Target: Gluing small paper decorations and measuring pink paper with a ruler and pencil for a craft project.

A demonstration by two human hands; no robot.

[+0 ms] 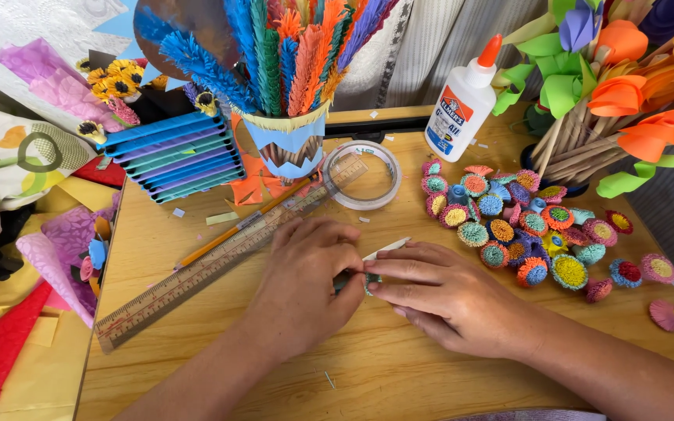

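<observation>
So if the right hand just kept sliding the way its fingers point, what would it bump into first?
The right hand points leftward, and its fingertips already meet the left hand at the small rolled paper piece pinched between them. So the left hand comes first; beyond it lies the wooden ruler.

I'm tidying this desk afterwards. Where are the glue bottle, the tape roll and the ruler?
glue bottle (459, 109): head view, white body.
tape roll (366, 175): head view, clear ring's right edge.
ruler (196, 274): head view, middle of its length.
</observation>
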